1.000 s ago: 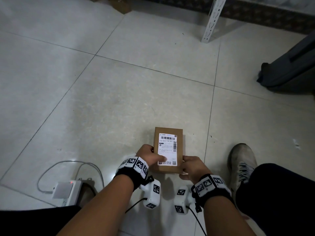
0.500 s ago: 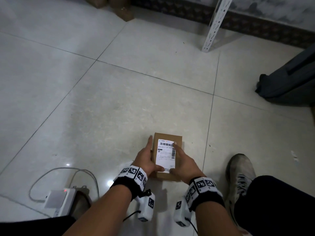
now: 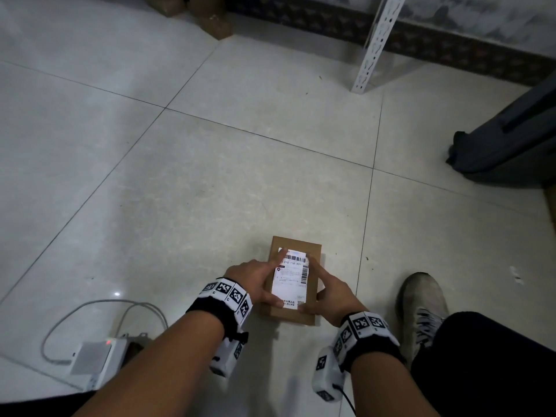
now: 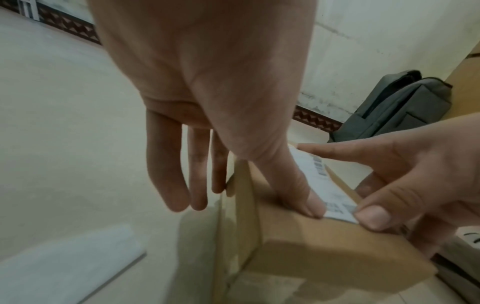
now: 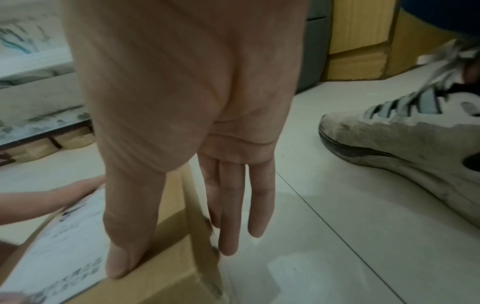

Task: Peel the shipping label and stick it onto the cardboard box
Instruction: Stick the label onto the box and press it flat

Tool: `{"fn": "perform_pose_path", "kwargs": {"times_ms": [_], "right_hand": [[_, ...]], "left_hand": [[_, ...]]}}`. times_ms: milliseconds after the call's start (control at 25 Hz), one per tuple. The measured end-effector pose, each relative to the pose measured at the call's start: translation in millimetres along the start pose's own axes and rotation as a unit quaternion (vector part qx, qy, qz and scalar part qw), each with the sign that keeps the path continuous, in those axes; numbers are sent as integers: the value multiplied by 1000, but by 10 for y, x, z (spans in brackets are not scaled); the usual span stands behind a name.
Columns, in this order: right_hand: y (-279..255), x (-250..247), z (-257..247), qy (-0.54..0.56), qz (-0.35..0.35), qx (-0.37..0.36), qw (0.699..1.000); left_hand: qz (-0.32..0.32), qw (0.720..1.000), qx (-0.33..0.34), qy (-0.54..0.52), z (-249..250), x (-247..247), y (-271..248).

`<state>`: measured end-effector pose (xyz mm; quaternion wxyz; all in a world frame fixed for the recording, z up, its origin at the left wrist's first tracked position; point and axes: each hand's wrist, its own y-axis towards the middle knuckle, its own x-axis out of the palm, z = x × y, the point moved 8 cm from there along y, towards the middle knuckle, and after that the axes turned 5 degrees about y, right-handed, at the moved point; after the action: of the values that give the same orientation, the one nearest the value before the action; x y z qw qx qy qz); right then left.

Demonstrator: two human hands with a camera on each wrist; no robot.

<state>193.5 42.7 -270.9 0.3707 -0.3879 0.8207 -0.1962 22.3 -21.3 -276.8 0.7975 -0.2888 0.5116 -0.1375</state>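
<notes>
A white power adapter (image 3: 96,361) with a red light and a looping grey cable (image 3: 90,314) lies on the tiled floor (image 3: 186,182), well to the left of the cardboard box (image 3: 296,314). The box sits flat on the floor directly in front of the person, with the white shipping label (image 3: 290,281) lying along its top face, barcode at the far end. The left hand (image 3: 252,278) reaches in from the box's left side: its index finger stretches across the label's far left corner and its thumb presses the label's near left edge, while the wrist view shows the other three fingers (image 4: 179,170) hanging straight down beside the box's left wall. The right hand (image 3: 332,293) mirrors it from the box's right side, index finger laid along the label's right edge near the barcode and thumb on the near right corner; its remaining fingers (image 5: 233,205) hang straight down past the box's right wall. Both hands are spread and flat, fingers extended, gripping nothing. Right of the box rests a worn white sneaker (image 3: 422,308) and a dark trouser leg (image 3: 487,365). Farther beyond the box stands a white perforated metal upright (image 3: 374,43), and to the far right lies a dark grey bag (image 3: 508,145).
</notes>
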Motion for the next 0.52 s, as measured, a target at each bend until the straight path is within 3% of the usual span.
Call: {"fn": "perform_pose_path", "kwargs": {"times_ms": [360,520], "right_hand": [[18,18,89,26,-1,4,1000],[27,21,108,57,-16,17,998]], "left_hand": [[10,999,-13,36,-7,-68,-65],[-27,999,-10,-18,-34,-33,-51]]}}
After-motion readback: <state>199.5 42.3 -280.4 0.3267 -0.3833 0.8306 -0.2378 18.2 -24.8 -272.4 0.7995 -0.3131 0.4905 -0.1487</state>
